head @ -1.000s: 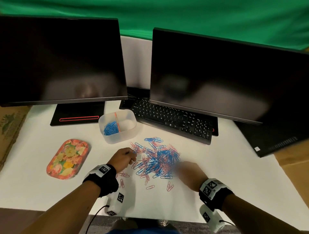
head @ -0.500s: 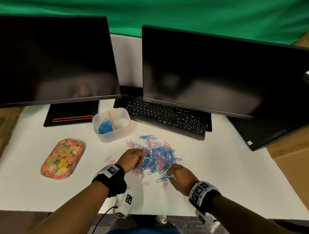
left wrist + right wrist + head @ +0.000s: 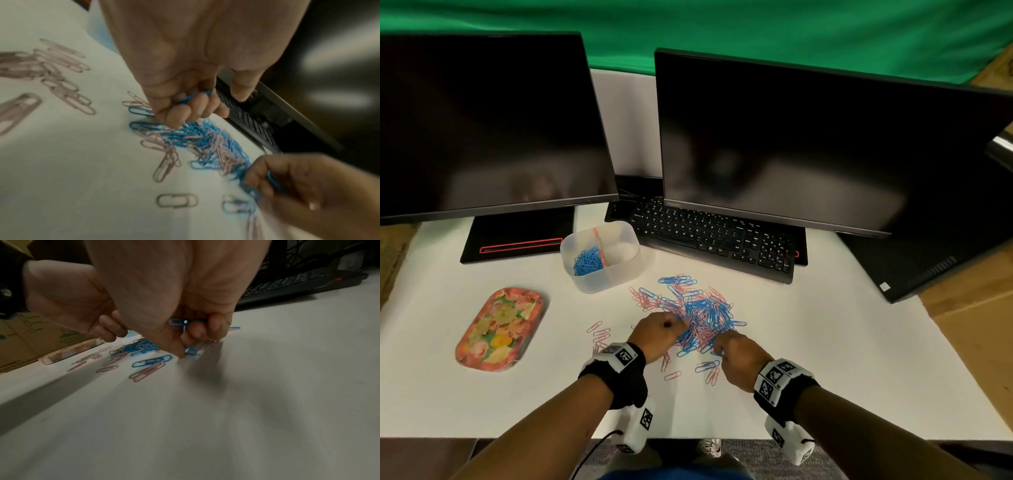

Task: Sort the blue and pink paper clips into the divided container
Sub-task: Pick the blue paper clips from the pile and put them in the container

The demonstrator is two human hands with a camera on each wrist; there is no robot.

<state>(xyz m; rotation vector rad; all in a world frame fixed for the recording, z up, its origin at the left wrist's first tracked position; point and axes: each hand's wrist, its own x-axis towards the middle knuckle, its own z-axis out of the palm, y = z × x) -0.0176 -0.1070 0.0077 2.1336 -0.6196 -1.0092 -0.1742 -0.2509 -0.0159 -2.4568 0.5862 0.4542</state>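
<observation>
A mixed pile of blue and pink paper clips [image 3: 698, 317] lies on the white table in front of the keyboard. The translucent divided container [image 3: 601, 255] stands beyond it to the left, with blue clips [image 3: 587, 263] in its left half. My left hand [image 3: 659, 334] sits at the pile's left edge, fingers curled round blue clips [image 3: 194, 97]. My right hand [image 3: 736, 353] is at the pile's near right edge and grips blue clips [image 3: 180, 322] in curled fingers. Loose pink clips [image 3: 599, 334] lie left of my left hand.
A floral oval tray [image 3: 500, 329] lies at the left. A black keyboard [image 3: 719, 240] and two dark monitors [image 3: 774, 144] stand behind the pile. Bare white table [image 3: 825, 359] stretches to the right. A cardboard box [image 3: 30, 337] stands beside the table's left side.
Both hands have closed in on the pile, the right one moving left toward the left hand. Several pink clips now lie apart at the left of the left hand.
</observation>
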